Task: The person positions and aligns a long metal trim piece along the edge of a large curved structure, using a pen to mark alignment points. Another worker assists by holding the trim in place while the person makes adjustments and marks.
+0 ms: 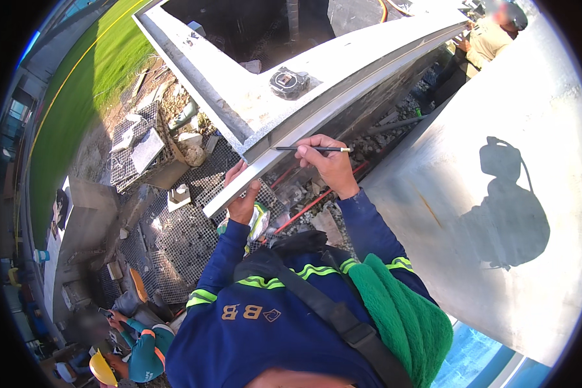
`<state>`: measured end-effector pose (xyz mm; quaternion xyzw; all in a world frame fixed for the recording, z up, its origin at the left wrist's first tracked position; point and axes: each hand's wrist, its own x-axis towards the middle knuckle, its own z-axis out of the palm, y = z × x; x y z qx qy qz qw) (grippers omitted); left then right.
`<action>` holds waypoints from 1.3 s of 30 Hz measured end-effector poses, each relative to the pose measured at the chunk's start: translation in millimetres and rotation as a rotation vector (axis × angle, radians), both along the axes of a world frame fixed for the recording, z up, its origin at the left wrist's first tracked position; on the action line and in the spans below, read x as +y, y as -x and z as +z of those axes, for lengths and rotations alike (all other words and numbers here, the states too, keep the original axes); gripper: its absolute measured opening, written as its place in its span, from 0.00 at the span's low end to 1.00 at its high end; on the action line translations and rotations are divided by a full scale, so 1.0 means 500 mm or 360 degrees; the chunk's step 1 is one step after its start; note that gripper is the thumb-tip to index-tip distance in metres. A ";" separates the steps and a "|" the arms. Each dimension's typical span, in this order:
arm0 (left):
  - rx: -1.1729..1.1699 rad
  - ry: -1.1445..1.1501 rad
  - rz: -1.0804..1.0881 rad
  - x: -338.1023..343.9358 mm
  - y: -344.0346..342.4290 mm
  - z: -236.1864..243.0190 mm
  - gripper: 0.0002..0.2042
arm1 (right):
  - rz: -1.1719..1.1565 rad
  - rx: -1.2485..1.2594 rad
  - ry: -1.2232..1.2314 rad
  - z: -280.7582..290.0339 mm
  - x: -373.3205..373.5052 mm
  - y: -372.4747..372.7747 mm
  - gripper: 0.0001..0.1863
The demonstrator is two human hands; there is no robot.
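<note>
My right hand point(330, 169) pinches a dark pencil point(333, 149), its tip resting at or very near the upper edge of a long, pale straight bar point(273, 157). The bar slants from low left to far upper right, along the outer side of a white ledge. My left hand point(242, 202) grips the bar close to its near end, with the thumb on the near side and fingers on the far side. Beyond the bar, a round black tape measure point(289, 83) lies on the white ledge point(246, 97).
A co-worker point(495, 35) is by the bar's far end. Another person in a yellow helmet point(102, 368) is at lower left. Plastic grid mats point(181, 258), rubble and a red pipe point(304, 212) lie below. A smooth concrete wall point(452, 194) rises at right; an open pit point(258, 26) lies ahead.
</note>
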<state>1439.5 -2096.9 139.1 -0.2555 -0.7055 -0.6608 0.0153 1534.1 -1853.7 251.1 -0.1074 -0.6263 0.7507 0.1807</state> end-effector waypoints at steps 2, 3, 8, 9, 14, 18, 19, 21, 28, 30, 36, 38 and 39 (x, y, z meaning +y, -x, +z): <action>-0.0103 -0.0044 -0.0016 -0.003 0.001 -0.006 0.29 | -0.0079 0.0001 -0.0014 -0.005 0.046 0.002 0.09; -0.0097 0.0001 -0.0011 -0.003 0.002 -0.009 0.29 | -0.0121 0.0002 -0.0013 -0.007 0.070 0.002 0.09; -0.0001 0.0016 0.0018 -0.007 0.005 -0.017 0.30 | -0.0288 0.0015 -0.0020 -0.010 0.192 0.011 0.11; -0.0014 -0.0007 0.0022 -0.008 0.004 -0.019 0.31 | -0.0313 0.0010 -0.0012 -0.009 0.218 0.015 0.10; -0.0036 -0.0006 0.0046 -0.008 0.005 -0.032 0.33 | -0.0508 0.0111 0.0042 -0.016 0.335 0.031 0.10; -0.0048 0.0006 0.0058 -0.013 0.006 -0.039 0.34 | -0.0698 0.0174 0.0083 -0.029 0.406 0.042 0.10; -0.0073 -0.0037 0.0044 -0.014 0.008 -0.040 0.34 | -0.0747 0.0191 0.0116 -0.032 0.422 0.046 0.10; -0.0123 -0.0010 0.0045 -0.016 0.007 -0.041 0.34 | -0.0854 0.0216 0.0185 -0.041 0.448 0.052 0.10; -0.0092 -0.0075 0.0042 -0.018 0.008 -0.044 0.31 | -0.1119 0.0369 0.0288 -0.061 0.512 0.077 0.08; -0.0083 -0.0034 0.0015 -0.020 0.010 -0.048 0.30 | -0.1195 0.0386 0.0285 -0.060 0.529 0.080 0.08; -0.0094 0.0057 0.0026 -0.033 0.013 -0.060 0.30 | -0.1361 0.0387 0.0304 -0.053 0.574 0.091 0.08; -0.0077 0.0104 0.0036 -0.037 0.012 -0.061 0.30 | -0.1385 0.0391 0.0333 -0.051 0.593 0.095 0.08; -0.0085 0.0067 0.0032 -0.039 0.011 -0.060 0.30 | -0.1396 0.0403 0.0326 -0.050 0.604 0.097 0.08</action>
